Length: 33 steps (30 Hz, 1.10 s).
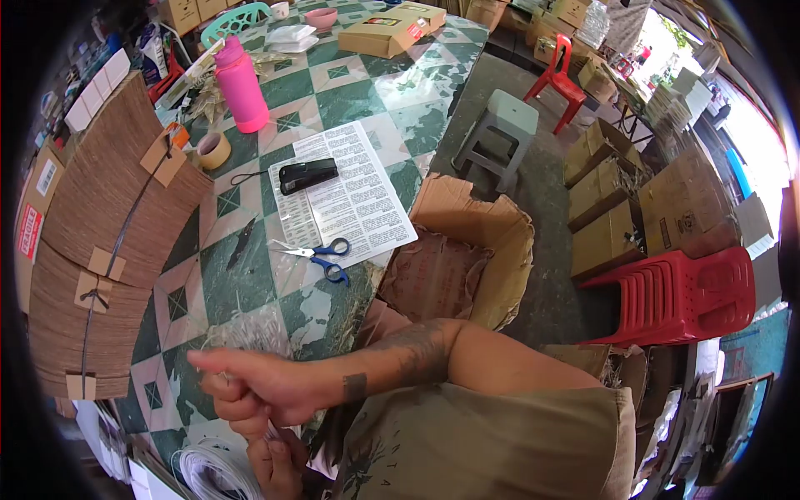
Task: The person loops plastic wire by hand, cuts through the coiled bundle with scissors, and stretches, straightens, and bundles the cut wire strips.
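Observation:
My right hand (254, 390) is closed in a fist with the thumb up, over the near edge of the green and white patterned table. Just below it, my left hand (277, 468) is closed too, its fingers pressed together. A small whitish piece shows between the two hands, too hidden to name. Beside my left hand lies a coil of white cord (218, 473). Behind my right hand is a bunch of clear, thin strands (257, 333). Farther up the table are blue-handled scissors (332, 260) with the blades apart, and a black stapler (308, 175) on printed sheets (360, 196).
Tall strapped stacks of brown cardboard (100, 217) line the left. A pink bottle (242, 87) and a tape roll (213, 151) stand on the table (325, 310). An open carton (512, 275) sits at its right edge, with a grey stool (500, 125) and red chairs (675, 300) beyond.

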Motion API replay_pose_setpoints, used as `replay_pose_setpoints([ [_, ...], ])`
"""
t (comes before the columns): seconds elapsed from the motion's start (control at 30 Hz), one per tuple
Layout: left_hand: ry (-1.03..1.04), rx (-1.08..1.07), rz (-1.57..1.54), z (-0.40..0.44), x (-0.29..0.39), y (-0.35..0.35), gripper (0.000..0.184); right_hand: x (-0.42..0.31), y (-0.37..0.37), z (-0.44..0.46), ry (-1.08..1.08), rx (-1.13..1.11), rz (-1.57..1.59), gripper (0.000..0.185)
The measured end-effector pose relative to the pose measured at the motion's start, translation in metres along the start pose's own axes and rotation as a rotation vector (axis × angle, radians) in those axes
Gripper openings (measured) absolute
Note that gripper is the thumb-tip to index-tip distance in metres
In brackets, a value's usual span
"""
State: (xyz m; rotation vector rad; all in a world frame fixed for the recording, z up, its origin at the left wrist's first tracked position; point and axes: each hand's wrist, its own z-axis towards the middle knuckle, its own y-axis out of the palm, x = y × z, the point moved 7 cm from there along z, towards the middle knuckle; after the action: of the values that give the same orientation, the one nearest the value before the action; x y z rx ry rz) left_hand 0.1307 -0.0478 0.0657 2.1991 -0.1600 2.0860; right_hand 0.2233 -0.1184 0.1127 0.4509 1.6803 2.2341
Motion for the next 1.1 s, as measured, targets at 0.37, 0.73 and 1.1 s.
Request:
replay_pose_setpoints([
  [0.37,-0.039,-0.041,0.087,0.024,0.043,0.036,0.043,-0.021,0.032,-0.013,-0.341,0.012,-0.895,0.062],
  [0.73,-0.202,-0.391,0.308,0.061,0.070,0.074,0.036,-0.082,0.124,-0.094,-0.636,-0.023,-0.820,0.061],
  [1.1,-0.259,-0.445,0.414,0.084,0.071,0.083,0.039,-0.126,0.143,-0.130,-0.777,-0.060,-0.879,0.057],
])
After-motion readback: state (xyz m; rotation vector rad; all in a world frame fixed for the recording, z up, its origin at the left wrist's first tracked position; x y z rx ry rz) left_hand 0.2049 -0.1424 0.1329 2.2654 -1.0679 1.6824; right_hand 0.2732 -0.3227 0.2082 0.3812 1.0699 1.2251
